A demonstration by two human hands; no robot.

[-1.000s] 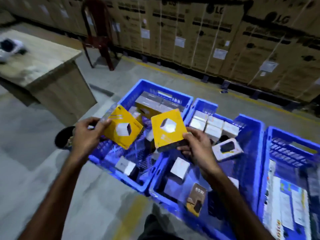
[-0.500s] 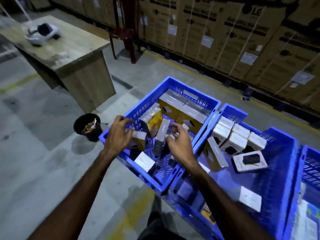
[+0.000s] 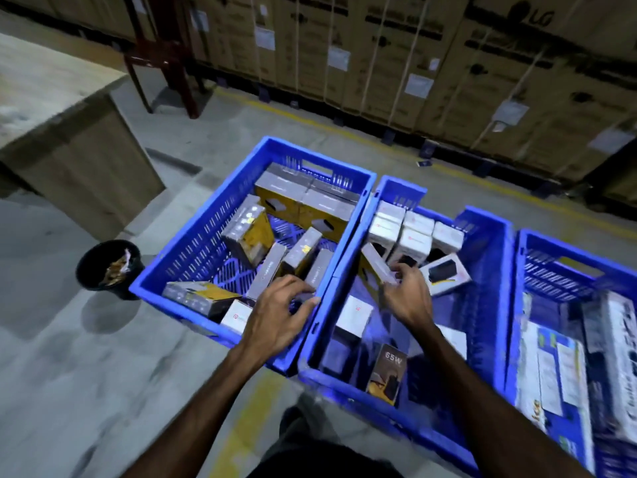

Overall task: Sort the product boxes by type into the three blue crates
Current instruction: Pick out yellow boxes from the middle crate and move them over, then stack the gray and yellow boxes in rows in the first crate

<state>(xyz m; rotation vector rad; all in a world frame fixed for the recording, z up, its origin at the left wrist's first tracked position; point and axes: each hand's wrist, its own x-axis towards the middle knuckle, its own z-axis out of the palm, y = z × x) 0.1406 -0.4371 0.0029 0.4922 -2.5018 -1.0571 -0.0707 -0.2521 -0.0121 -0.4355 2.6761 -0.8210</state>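
Three blue crates stand side by side on the floor. The left crate [image 3: 193,253] holds several yellow-and-grey boxes [image 3: 248,236], some upright, some tipped over. In the middle crate [image 3: 496,305] are white boxes [image 3: 413,232] at the back and a dark "65W" box [image 3: 387,370] at the front. Larger white and blue printed boxes [image 3: 551,367] fill the right crate [image 3: 558,270]. My left hand [image 3: 275,315] hovers over the left crate's near right corner, fingers spread, holding nothing. My right hand [image 3: 406,298] grips a leaning yellow-and-grey box [image 3: 374,263] inside the middle crate.
A black bucket [image 3: 110,267] with scraps stands left of the left crate. A wooden desk [image 3: 69,143] is at the far left, a dark red chair [image 3: 165,63] behind it. Stacked cardboard cartons [image 3: 413,63] line the back wall.
Both hands put their yellow boxes down in the left crate. My right hand has moved across to the middle crate and closed on the leaning yellow box there.
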